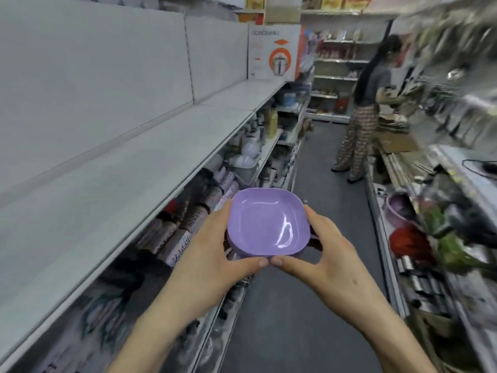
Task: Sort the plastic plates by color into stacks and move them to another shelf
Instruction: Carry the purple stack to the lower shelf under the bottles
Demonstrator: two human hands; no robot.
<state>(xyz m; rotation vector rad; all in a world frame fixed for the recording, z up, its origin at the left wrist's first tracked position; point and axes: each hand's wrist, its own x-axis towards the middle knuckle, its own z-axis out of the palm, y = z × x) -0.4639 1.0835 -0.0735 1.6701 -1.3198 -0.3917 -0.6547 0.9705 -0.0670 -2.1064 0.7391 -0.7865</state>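
Purple plates (267,222), stacked, number unclear, gripped at both sides by left hand (212,246) and right hand (328,254).

Arms forward — my left hand (212,246) and right hand (326,254) grip the purple plates (269,222) from either side, thumbs nearly touching.

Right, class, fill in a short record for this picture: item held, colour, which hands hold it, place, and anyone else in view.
item held: purple plates, apparently a small stack, top one facing up
left hand: grips the left edge
right hand: grips the right edge
place: shop aisle, grey shelf on the left
also in view: another person farther down the aisle
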